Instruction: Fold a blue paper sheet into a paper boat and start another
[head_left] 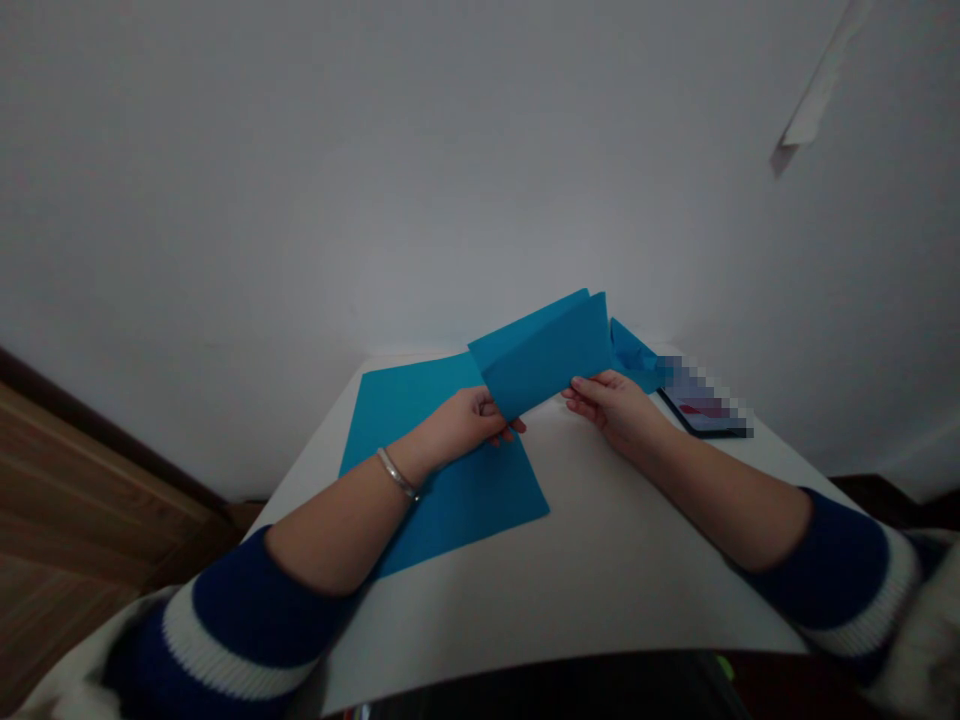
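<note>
White on the table (pixel 622 560). Blue on the big sheet (pixel 480 500), flat near the left edge of the surface. Blue again on the folded paper (pixel 551 355), up over the middle, toward the far edge. By the right edge, a blurred screen (pixel 705 405), and just beside it a blue piece (pixel 634 352). Pinches the folded paper's low corner with the left hand (pixel 474 412), its low edge with the right hand (pixel 611 402). Seems to be folding; likely calls for matching the top edges, then pressing.
</note>
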